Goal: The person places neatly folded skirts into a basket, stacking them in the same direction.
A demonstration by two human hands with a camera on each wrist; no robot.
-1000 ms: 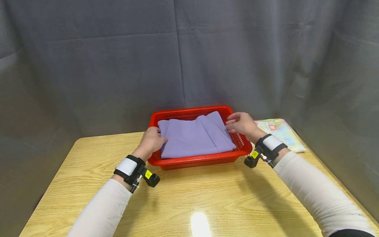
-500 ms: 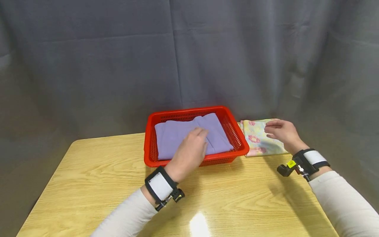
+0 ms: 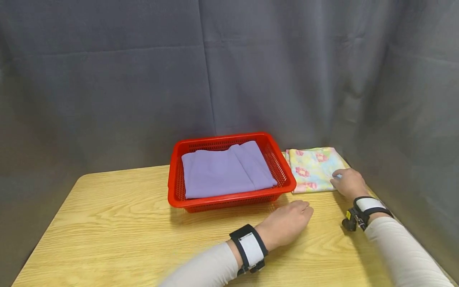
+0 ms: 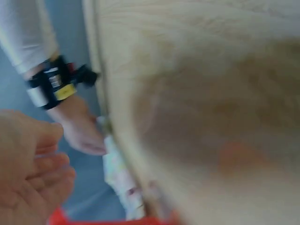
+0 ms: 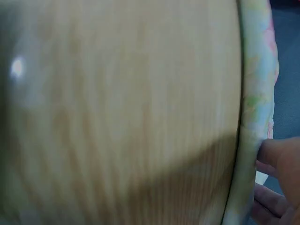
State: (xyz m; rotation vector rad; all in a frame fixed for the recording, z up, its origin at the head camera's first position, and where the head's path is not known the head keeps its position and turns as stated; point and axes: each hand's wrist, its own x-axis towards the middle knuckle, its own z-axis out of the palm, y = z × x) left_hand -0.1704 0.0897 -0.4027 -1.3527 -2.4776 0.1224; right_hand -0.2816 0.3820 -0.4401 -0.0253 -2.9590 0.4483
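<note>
A folded floral cloth (image 3: pixel 315 169) in pastel yellow, blue and pink lies at the table's back right. My right hand (image 3: pixel 349 184) is at its right front corner, pinching the edge between thumb and fingers; in the right wrist view the thumb (image 5: pixel 272 152) is against the thick folded edge. My left hand (image 3: pixel 287 223) hovers over the table in front of the basket's right end, fingers loosely curled and holding nothing; the left wrist view shows its bent fingers (image 4: pixel 49 176). A folded lavender cloth (image 3: pixel 218 171) lies flat inside the red plastic basket (image 3: pixel 229 197).
The basket stands at the back of the wood-grain table (image 3: pixel 107 231), just left of the floral cloth. A grey curtain (image 3: pixel 143 87) hangs behind the table and along its right side. Both wrists wear strapped cameras.
Both hands have left the basket. The right hand moved right and down to the floral cloth's corner; the left hand swept right across the basket front. The lavender cloth stays in the basket.
</note>
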